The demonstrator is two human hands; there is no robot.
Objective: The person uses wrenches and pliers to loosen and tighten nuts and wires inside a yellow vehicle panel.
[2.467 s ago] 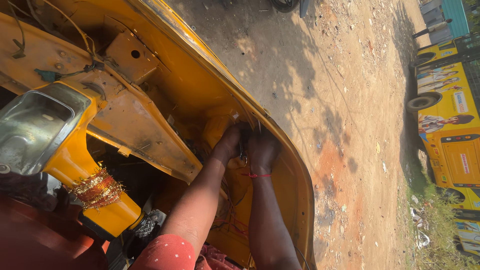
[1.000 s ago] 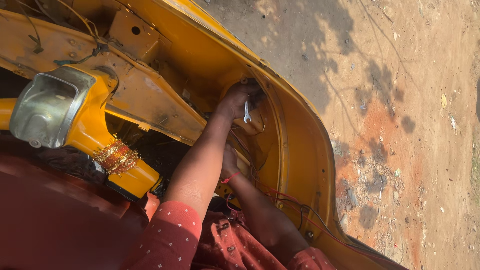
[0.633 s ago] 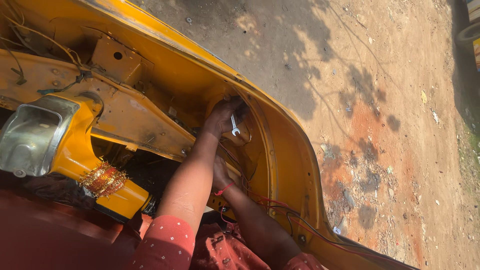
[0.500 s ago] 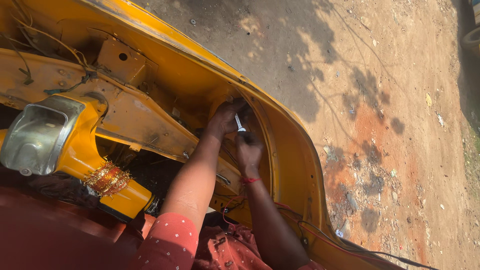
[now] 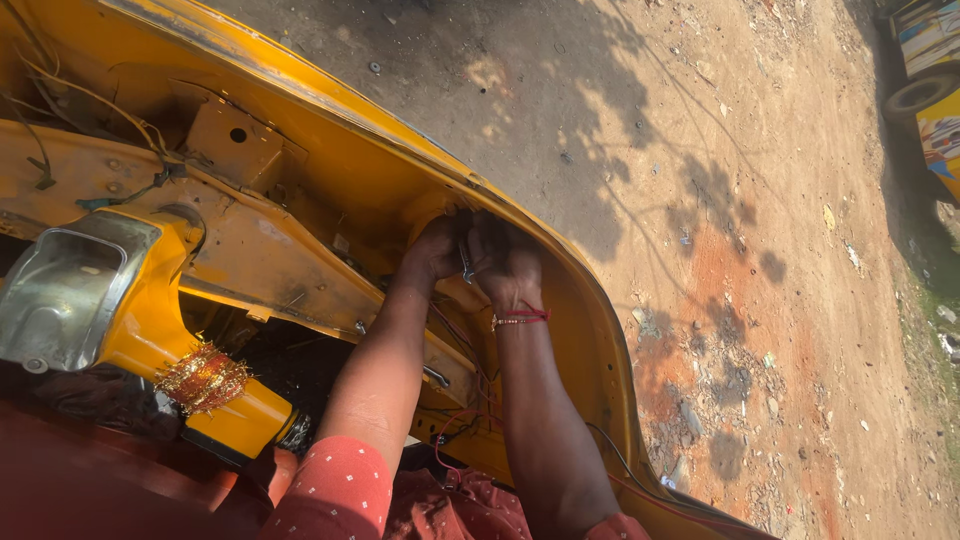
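Both my hands reach deep inside the front of a yellow vehicle body shell [image 5: 330,140]. My left hand [image 5: 437,248] grips a small metal spanner [image 5: 465,262], whose shiny shaft shows between the two hands. My right hand [image 5: 508,262], with a red thread band [image 5: 520,318] on its wrist, is pressed against the inner wall right beside the spanner; whether it grips anything is hidden. Red and black wires [image 5: 455,420] hang below my forearms.
A yellow handlebar housing with a chrome headlamp bowl [image 5: 60,295] and gold tinsel [image 5: 205,378] sits at the left. A bracket with a hole [image 5: 235,140] is above. Bare dirt ground [image 5: 720,200] lies to the right, with another vehicle's wheel [image 5: 915,95] at the top right.
My right hand, which was low down a second ago, has come up beside my left hand at the spanner. The view has shifted slightly.
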